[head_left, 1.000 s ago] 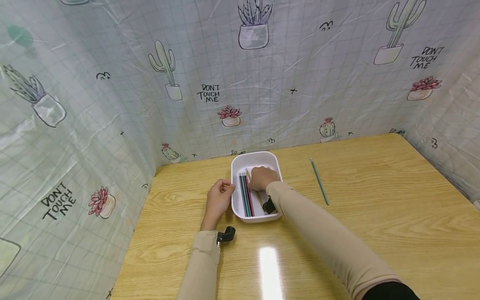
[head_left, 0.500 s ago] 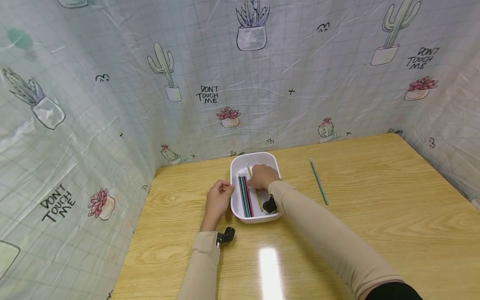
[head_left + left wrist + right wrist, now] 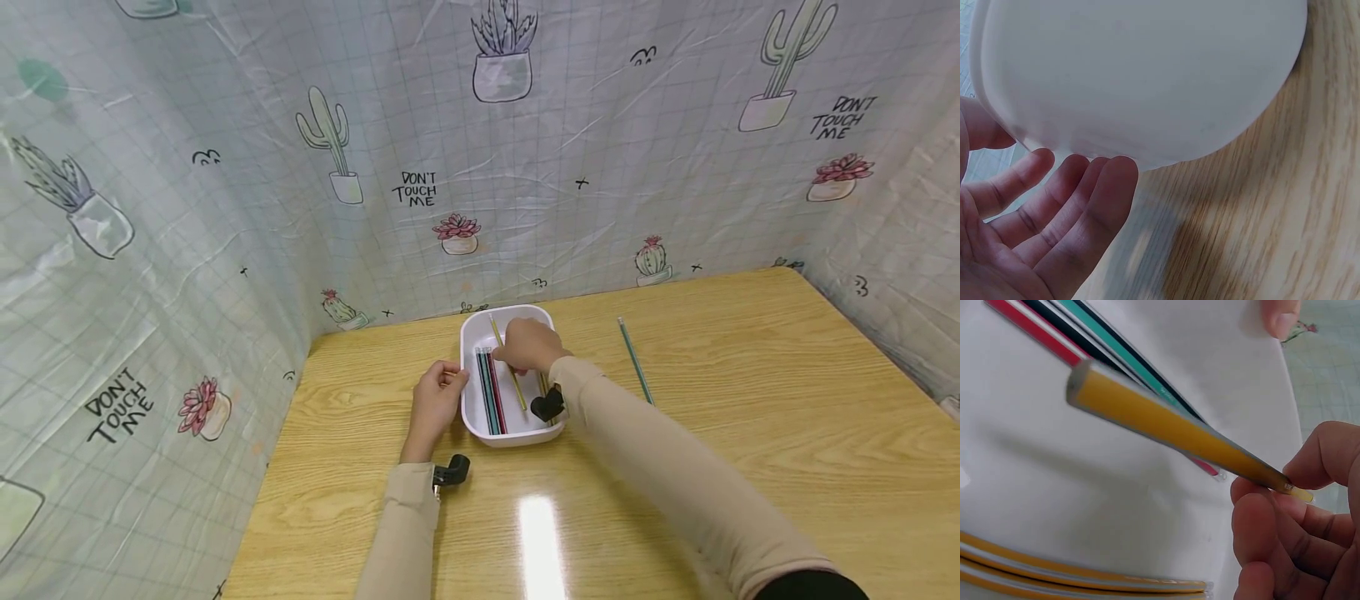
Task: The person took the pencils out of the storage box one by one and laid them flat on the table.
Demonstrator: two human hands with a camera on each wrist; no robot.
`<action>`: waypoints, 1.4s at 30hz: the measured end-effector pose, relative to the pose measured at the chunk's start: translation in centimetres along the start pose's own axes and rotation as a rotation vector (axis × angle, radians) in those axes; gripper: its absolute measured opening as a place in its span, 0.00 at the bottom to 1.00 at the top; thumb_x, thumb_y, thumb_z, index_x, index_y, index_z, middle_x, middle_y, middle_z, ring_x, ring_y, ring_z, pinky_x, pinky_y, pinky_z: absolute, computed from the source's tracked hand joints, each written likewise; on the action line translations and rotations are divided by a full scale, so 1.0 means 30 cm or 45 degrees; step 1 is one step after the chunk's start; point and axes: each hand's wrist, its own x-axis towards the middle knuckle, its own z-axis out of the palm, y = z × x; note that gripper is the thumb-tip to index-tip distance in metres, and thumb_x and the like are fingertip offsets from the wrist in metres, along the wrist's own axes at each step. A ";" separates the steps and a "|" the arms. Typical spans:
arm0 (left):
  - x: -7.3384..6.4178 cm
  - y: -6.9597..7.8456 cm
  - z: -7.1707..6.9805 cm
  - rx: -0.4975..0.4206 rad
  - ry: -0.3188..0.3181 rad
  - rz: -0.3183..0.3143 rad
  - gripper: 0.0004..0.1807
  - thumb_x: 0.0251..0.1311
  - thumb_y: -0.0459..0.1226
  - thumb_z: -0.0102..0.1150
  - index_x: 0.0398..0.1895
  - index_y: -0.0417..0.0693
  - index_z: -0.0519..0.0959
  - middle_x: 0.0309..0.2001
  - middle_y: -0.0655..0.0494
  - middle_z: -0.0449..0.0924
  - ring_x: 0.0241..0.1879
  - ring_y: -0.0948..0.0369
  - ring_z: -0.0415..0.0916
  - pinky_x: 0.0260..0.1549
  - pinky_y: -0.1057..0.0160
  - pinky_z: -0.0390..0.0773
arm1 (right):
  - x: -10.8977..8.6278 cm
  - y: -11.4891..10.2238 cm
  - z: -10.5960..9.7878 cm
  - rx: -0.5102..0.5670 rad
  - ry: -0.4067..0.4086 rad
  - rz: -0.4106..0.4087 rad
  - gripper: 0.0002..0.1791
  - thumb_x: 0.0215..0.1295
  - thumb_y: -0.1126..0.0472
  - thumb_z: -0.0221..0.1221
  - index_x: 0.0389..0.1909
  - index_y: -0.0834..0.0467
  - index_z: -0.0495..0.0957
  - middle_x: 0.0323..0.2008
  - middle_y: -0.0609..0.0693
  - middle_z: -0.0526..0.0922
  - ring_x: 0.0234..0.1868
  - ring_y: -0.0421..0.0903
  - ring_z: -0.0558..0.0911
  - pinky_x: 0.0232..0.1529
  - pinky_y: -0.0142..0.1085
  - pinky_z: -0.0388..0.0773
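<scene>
A white plastic tray [image 3: 470,421] lies on the table. My left hand [image 3: 437,400] holds its left rim; in the left wrist view the fingertips [image 3: 1119,178] lie against the outer wall. Over the tray, my right hand [image 3: 531,343] pinches a yellow pencil [image 3: 1166,425] near one end between thumb and fingers, and the pencil hangs tilted above the tray floor. Red, teal and black pencils [image 3: 491,392] lie side by side along the tray's left part. More yellow pencils [image 3: 1085,572] lie along its right side, partly hidden by my right wrist in the head view.
A single teal pencil [image 3: 635,360] lies on the wooden table [image 3: 750,375] to the right of the tray, near my right forearm. A curtain [image 3: 525,208] printed with cacti hangs behind the table and along both sides.
My right hand has risen slightly and moved away from me with the yellow pencil, which has shifted up off its earlier spot. The left hand stays on the tray's rim.
</scene>
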 end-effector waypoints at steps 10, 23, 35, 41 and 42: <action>0.002 -0.009 0.002 -0.013 0.007 0.004 0.13 0.70 0.45 0.60 0.47 0.46 0.80 0.36 0.49 0.80 0.33 0.58 0.77 0.30 0.64 0.77 | -0.033 0.015 -0.045 0.031 0.083 -0.047 0.23 0.65 0.49 0.60 0.11 0.51 0.74 0.10 0.45 0.78 0.16 0.41 0.73 0.20 0.34 0.64; -0.002 0.000 0.001 -0.006 0.009 0.005 0.13 0.70 0.45 0.60 0.47 0.45 0.81 0.35 0.49 0.80 0.32 0.57 0.76 0.29 0.63 0.77 | -0.078 0.061 -0.098 0.119 0.120 -0.082 0.15 0.64 0.50 0.59 0.20 0.53 0.78 0.17 0.47 0.82 0.19 0.40 0.78 0.21 0.33 0.64; 0.002 -0.001 -0.002 -0.009 0.012 -0.006 0.13 0.70 0.45 0.60 0.47 0.47 0.81 0.35 0.49 0.80 0.32 0.57 0.76 0.29 0.63 0.77 | -0.097 0.149 -0.142 0.222 0.166 -0.111 0.15 0.69 0.51 0.57 0.25 0.55 0.77 0.19 0.49 0.81 0.21 0.44 0.74 0.24 0.35 0.63; 0.002 0.000 0.001 -0.012 0.010 -0.001 0.13 0.70 0.45 0.60 0.48 0.46 0.81 0.36 0.49 0.80 0.33 0.57 0.77 0.30 0.64 0.77 | -0.107 0.208 -0.159 0.270 0.208 -0.097 0.14 0.69 0.52 0.56 0.26 0.56 0.77 0.23 0.52 0.83 0.24 0.48 0.79 0.26 0.35 0.65; 0.002 0.000 0.002 -0.013 0.012 0.000 0.13 0.70 0.44 0.60 0.48 0.45 0.81 0.36 0.49 0.80 0.33 0.57 0.77 0.30 0.64 0.77 | -0.109 0.216 -0.160 0.276 0.220 -0.089 0.14 0.69 0.52 0.56 0.27 0.56 0.77 0.23 0.51 0.84 0.25 0.50 0.80 0.25 0.35 0.66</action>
